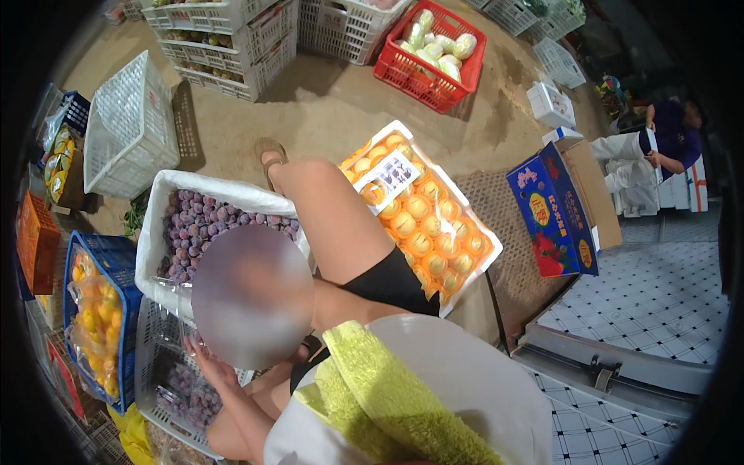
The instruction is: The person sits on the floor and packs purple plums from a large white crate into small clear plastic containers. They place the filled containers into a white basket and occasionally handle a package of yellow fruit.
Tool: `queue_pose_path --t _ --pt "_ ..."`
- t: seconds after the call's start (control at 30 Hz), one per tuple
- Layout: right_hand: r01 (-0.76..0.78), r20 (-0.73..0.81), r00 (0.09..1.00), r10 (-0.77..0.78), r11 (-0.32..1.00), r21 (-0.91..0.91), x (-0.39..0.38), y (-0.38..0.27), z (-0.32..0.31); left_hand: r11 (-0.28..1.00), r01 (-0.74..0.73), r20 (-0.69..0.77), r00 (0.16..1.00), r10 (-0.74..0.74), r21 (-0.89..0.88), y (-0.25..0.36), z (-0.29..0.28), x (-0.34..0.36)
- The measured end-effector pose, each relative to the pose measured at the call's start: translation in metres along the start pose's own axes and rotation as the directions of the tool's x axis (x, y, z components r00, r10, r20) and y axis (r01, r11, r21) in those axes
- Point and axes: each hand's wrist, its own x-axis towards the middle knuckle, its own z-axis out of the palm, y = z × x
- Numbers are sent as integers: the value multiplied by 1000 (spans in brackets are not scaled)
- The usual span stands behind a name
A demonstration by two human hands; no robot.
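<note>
My left hand (pixel 215 368) reaches up at the lower left against a clear plastic container (pixel 180 291), its grip partly hidden by a large blurred round patch. My right forearm (pixel 345 306) runs into that patch, so its hand and anything held are hidden. Behind them stands a white lined crate of purple plums (pixel 209 205). Beneath my left hand is a grey slotted crate (pixel 151 345) with clear packs of plums (pixel 182 395). A yellow towel (pixel 387 387) hangs over my front. Right of my knee lies a tray of wrapped yellow fruit (pixel 430 225).
A blue crate of yellow fruit (pixel 101 318) stands left, below an empty white crate (pixel 128 124). Stacked crates (pixel 221 46) and a red crate of pale vegetables (pixel 430 54) are at the back. A blue cardboard box (pixel 550 209) stands right, near another person (pixel 674 136) handling white boards.
</note>
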Motion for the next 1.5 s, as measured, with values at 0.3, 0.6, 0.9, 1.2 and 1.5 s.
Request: queue_pose_path --t 0.3,0.6,0.9,1.2,1.5 --pt "108 -78 994 -76 803 586 6 18 -33 994 -3 65 998 -4 110 -11 -18 9" --pt "392 -379 887 -263 863 319 5 -151 -93 996 -12 -118 993 1 -85 6 9 -1" --pt "201 -294 936 -194 980 -9 48 -37 -87 986 40 -34 998 -47 -164 24 23 -17" --pt "202 55 979 -197 973 -111 -2 -23 -13 993 38 -113 992 -51 -115 13 7 -12" --pt "201 204 967 -153 950 -239 -15 -25 -17 995 41 -104 993 -50 -92 14 7 -13"
